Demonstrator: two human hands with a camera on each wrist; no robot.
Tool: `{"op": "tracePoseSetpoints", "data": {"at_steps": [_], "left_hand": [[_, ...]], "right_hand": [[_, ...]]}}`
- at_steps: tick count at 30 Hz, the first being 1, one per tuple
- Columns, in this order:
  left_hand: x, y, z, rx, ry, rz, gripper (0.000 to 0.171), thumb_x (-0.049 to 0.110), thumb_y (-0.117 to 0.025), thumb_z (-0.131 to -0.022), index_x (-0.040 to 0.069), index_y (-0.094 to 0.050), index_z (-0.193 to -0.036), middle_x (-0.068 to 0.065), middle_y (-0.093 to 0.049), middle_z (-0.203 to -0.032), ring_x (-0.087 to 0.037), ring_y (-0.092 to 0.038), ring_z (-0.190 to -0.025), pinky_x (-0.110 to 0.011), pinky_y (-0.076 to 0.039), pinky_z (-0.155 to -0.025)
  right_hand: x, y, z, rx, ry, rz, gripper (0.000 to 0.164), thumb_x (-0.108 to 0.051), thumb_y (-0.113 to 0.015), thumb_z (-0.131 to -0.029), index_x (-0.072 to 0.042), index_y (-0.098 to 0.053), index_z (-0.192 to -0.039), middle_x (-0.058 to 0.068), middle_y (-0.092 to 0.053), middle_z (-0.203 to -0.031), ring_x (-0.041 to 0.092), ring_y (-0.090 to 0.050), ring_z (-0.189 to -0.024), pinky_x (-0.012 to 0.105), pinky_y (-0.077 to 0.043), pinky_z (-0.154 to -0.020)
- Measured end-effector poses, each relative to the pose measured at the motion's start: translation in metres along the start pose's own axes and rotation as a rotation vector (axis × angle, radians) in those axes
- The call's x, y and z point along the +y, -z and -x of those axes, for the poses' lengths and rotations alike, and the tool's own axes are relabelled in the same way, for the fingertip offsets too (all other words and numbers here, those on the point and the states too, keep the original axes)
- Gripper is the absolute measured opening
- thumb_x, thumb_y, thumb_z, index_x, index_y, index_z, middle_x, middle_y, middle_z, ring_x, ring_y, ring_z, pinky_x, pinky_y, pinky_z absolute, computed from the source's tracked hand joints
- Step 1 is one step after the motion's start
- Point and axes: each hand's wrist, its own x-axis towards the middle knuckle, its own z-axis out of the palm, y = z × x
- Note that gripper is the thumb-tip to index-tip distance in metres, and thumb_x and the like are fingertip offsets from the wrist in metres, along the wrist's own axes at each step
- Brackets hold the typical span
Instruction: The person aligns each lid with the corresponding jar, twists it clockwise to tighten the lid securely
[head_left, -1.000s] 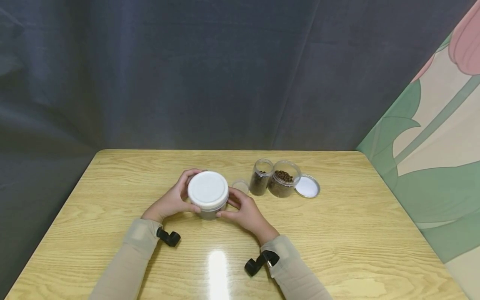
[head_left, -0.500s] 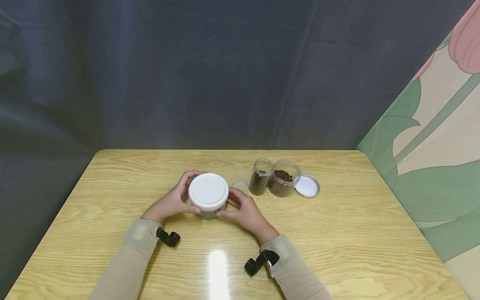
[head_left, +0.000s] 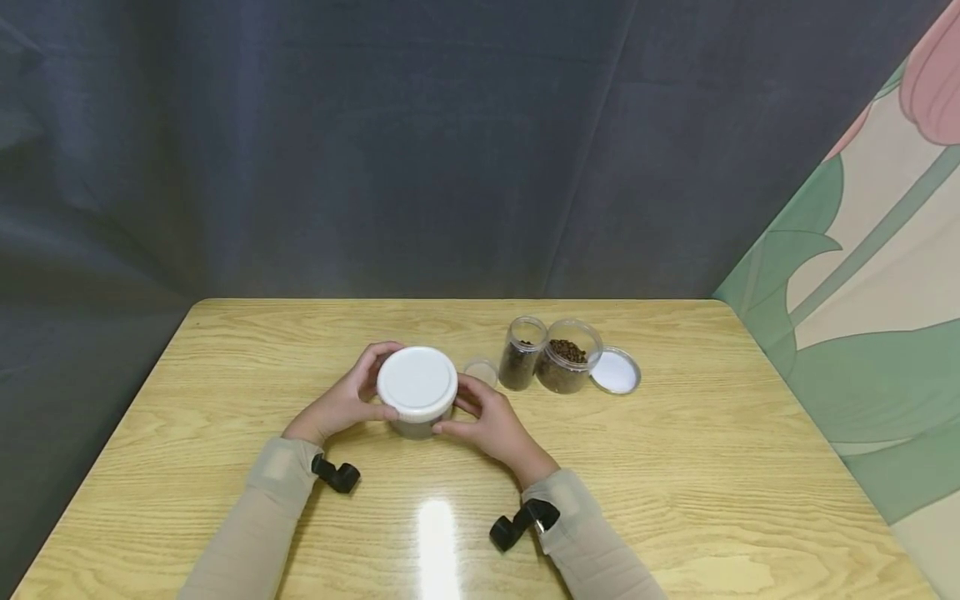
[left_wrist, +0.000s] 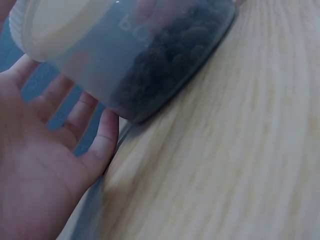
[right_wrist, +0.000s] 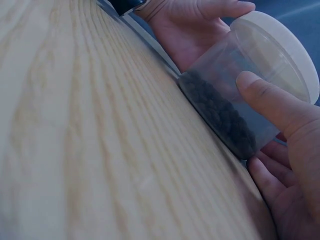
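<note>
A clear plastic jar (right_wrist: 220, 105) with dark pellets in its lower part stands upright on the table. Its white screw lid (head_left: 417, 380) sits on top. My left hand (head_left: 352, 396) holds the lid from the left, thumb at the near rim; in the right wrist view that thumb lies on the lid's edge. Around the right side of the jar's body, my right hand (head_left: 491, 421) grips with the thumb in front and fingers behind. The left wrist view shows the left fingers (left_wrist: 82, 112) spread along the jar's side.
Behind the right hand, a small clear lid (head_left: 481, 372) lies on the wooden table (head_left: 712, 467). To its right stand a narrow uncapped jar (head_left: 519, 358) and a wider uncapped jar (head_left: 567, 358), both holding brown pellets. A white lid with a metallic rim (head_left: 617, 372) lies beside them.
The white lid has shifted and settled slightly lower on the jar, and my left thumb has moved a little up and left along its rim. The right hand keeps its place.
</note>
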Motion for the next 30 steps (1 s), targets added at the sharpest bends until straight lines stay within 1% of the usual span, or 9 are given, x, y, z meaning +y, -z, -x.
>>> {"op": "tracePoseSetpoints", "data": {"at_steps": [5, 8, 10, 11, 15, 18, 23, 28, 30], "left_hand": [[0.0001, 0.0018, 0.0009, -0.015, 0.016, 0.007, 0.093, 0.016, -0.083, -0.087, 0.006, -0.025, -0.159, -0.011, -0.034, -0.159, -0.028, -0.029, -0.148, -0.055, -0.019, -0.122], [0.0008, 0.0021, 0.0016, -0.023, 0.025, 0.023, 0.092, 0.017, -0.081, -0.089, 0.01, -0.025, -0.161, -0.011, -0.03, -0.162, -0.03, -0.025, -0.15, -0.058, -0.016, -0.122], [0.001, 0.0022, 0.0023, -0.024, 0.026, 0.025, 0.092, 0.019, -0.081, -0.089, 0.013, -0.024, -0.162, -0.01, -0.029, -0.163, -0.026, -0.026, -0.15, -0.054, -0.018, -0.122], [0.0009, 0.0024, 0.0028, -0.023, 0.025, 0.026, 0.093, 0.019, -0.081, -0.089, 0.015, -0.023, -0.162, -0.011, -0.029, -0.162, -0.024, -0.027, -0.149, -0.05, -0.021, -0.122], [-0.0013, 0.0032, 0.0045, -0.022, 0.001, 0.054, 0.097, 0.023, -0.083, -0.087, 0.013, -0.018, -0.159, -0.018, -0.031, -0.16, -0.012, -0.035, -0.143, -0.028, -0.03, -0.117], [-0.0037, 0.0035, 0.005, -0.019, -0.009, 0.082, 0.094, 0.026, -0.085, -0.085, 0.012, -0.018, -0.151, -0.021, -0.032, -0.157, -0.008, -0.038, -0.139, -0.018, -0.033, -0.112], [-0.0053, 0.0032, 0.0045, -0.002, -0.005, 0.084, 0.086, 0.026, -0.085, -0.085, 0.012, -0.024, -0.144, -0.015, -0.036, -0.154, -0.006, -0.04, -0.138, -0.016, -0.033, -0.112], [-0.0051, 0.0034, 0.0043, 0.003, -0.016, 0.094, 0.083, 0.02, -0.083, -0.087, 0.008, -0.028, -0.147, -0.006, -0.041, -0.151, -0.007, -0.04, -0.139, -0.018, -0.034, -0.113], [-0.0053, 0.0042, 0.0047, 0.005, -0.015, 0.099, 0.084, 0.02, -0.082, -0.088, 0.006, -0.028, -0.15, -0.007, -0.041, -0.153, -0.007, -0.039, -0.14, -0.018, -0.033, -0.114]], "right_hand": [[-0.0009, 0.0003, 0.0006, 0.003, 0.006, -0.007, 0.078, -0.003, -0.087, -0.079, 0.003, -0.047, -0.146, 0.021, -0.051, -0.146, 0.034, -0.052, -0.134, 0.024, -0.046, -0.106], [-0.0017, 0.0005, 0.0009, 0.005, 0.001, 0.001, 0.078, -0.003, -0.087, -0.079, 0.003, -0.047, -0.147, 0.021, -0.052, -0.146, 0.033, -0.053, -0.134, 0.024, -0.046, -0.106], [-0.0023, 0.0006, 0.001, 0.003, -0.003, 0.004, 0.078, -0.004, -0.087, -0.079, 0.002, -0.047, -0.147, 0.02, -0.052, -0.146, 0.033, -0.053, -0.134, 0.024, -0.046, -0.106], [-0.0025, 0.0006, 0.0009, 0.003, -0.005, 0.006, 0.079, -0.004, -0.087, -0.079, 0.002, -0.047, -0.147, 0.02, -0.052, -0.146, 0.033, -0.053, -0.134, 0.024, -0.046, -0.106], [-0.0029, 0.0003, 0.0005, -0.002, -0.005, 0.012, 0.079, -0.005, -0.087, -0.079, 0.002, -0.047, -0.147, 0.019, -0.051, -0.147, 0.032, -0.052, -0.135, 0.023, -0.046, -0.106], [-0.0024, 0.0003, 0.0, -0.005, -0.005, 0.014, 0.079, -0.006, -0.087, -0.079, 0.001, -0.047, -0.147, 0.019, -0.051, -0.147, 0.031, -0.052, -0.135, 0.023, -0.045, -0.106], [-0.0023, 0.0005, -0.0001, -0.006, -0.008, 0.012, 0.08, -0.007, -0.087, -0.079, 0.001, -0.047, -0.148, 0.018, -0.051, -0.147, 0.031, -0.052, -0.135, 0.023, -0.045, -0.107], [-0.0024, 0.0004, 0.0002, -0.003, -0.008, 0.015, 0.08, -0.006, -0.088, -0.079, 0.002, -0.047, -0.147, 0.019, -0.051, -0.147, 0.031, -0.052, -0.135, 0.023, -0.045, -0.106], [-0.0024, 0.0004, 0.0003, -0.001, -0.008, 0.016, 0.08, -0.006, -0.088, -0.079, 0.002, -0.047, -0.147, 0.019, -0.051, -0.147, 0.031, -0.052, -0.135, 0.023, -0.045, -0.106]]}}
